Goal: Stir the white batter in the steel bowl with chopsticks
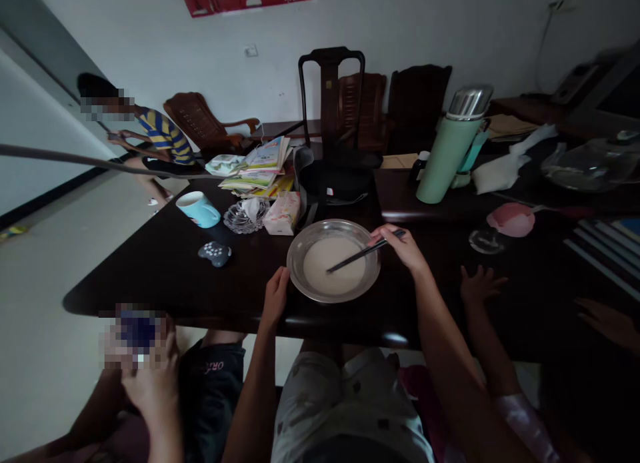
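Dim light, edges apparently stretched.

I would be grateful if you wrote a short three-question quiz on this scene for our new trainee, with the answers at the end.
1. How do the dark chopsticks in the person's right grip stand?
A) Upright, tips above the pale liquid
B) Slanted, tips in the liquid
C) Level, tips pointing away from the metal bowl

2. True or false: the person's left grip is at the left side of the bowl.

3. Which lies nearer the person, the light blue mug or the gray controller?

Key: 1. B; 2. True; 3. The gray controller
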A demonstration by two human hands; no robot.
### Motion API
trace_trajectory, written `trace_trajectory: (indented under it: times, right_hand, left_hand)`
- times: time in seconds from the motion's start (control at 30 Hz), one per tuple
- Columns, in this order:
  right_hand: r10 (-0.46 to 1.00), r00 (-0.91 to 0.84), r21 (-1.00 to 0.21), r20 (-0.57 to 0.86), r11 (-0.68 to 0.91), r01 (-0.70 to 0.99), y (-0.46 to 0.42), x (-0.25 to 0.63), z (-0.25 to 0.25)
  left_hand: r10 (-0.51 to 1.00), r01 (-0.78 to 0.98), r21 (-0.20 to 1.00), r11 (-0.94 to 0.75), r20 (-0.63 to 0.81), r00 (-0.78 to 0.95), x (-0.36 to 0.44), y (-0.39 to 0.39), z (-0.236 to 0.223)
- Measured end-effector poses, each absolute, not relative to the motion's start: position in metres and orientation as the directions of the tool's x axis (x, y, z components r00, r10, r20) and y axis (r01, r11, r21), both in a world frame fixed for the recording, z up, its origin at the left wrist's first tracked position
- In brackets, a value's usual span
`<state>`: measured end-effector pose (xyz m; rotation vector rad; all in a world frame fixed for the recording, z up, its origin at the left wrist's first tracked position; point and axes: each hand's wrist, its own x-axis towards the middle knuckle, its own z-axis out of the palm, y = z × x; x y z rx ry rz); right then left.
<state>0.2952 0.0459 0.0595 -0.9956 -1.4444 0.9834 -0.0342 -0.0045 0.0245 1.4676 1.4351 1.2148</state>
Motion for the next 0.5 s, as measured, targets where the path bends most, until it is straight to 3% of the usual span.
trace_trajectory:
  times: [0.07,0.23,0.4,0.5]
  right_hand:
    - [0.947,-0.074,-0.945,0.312,0.317,0.075,0.046,0.293,0.061]
    - [0.908,0.203,-0.930,0.367,0.355,0.094,0.048,0.309,0.059]
    - [0.947,-0.064,-0.947,0.314,0.318,0.056,0.046,0.299,0.058]
    - [0.946,-0.049,-0.938,0.322,0.325,0.123,0.047,0.297,0.059]
  left_hand:
    - [0.989,0.298,0.949,-0.105,0.130,-0.065,-0.035,-0.004,0.023]
    - [0.987,0.302,0.945,-0.127,0.151,-0.059,-0.035,-0.002,0.020]
    - [0.987,0.287,0.950,-0.123,0.148,-0.067,-0.034,-0.002,0.021]
    - [0.987,0.294,0.948,-0.120,0.147,-0.070,-0.033,-0.003,0.023]
